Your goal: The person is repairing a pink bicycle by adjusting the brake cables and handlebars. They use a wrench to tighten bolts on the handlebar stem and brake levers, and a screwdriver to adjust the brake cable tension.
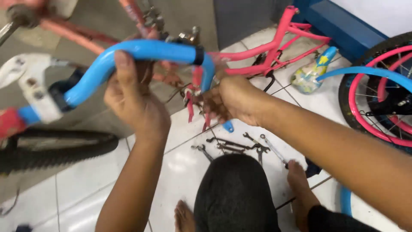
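My left hand (135, 101) grips a curved blue bicycle mudguard (141, 53), with the thumb laid over its top. My right hand (231, 101) is closed at the mudguard's right end, where a black band (198, 55) wraps it, next to red stays (191, 109) and small metal fittings; what the fingers pinch is hidden. A pink bicycle frame (274, 51) lies on the floor behind both hands.
Several spanners (240, 146) lie on the white tiled floor (86, 184) by my bare feet (300, 184) and dark-clad knee. A black tyre (56, 150) is at left. A pink-rimmed wheel (377, 99) with a blue mudguard stands right, near a colourful saddle (311, 73).
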